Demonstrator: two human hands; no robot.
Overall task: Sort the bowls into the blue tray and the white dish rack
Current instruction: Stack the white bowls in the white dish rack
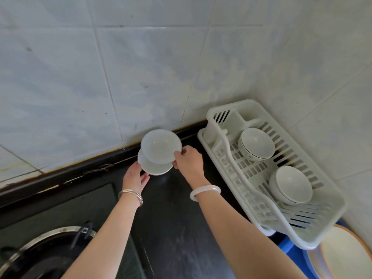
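Observation:
Two white shallow bowls sit at the back of the black counter by the tiled wall. My right hand (188, 161) pinches the right rim of the upper bowl (161, 147), tilted and raised above the lower bowl (155, 167). My left hand (134, 177) touches the lower bowl's left edge with fingers spread. The white dish rack (251, 184) stands to the right with two white bowls in it, one at the back (256, 143) and one nearer the front (290, 185). The blue tray (287, 244) shows under the rack's near end, with pale plates (342, 256) on it.
A gas stove with a metal ring and black pan support (46, 252) fills the lower left. The black counter (177, 228) runs between the stove and the rack. Tiled walls meet in a corner behind the rack.

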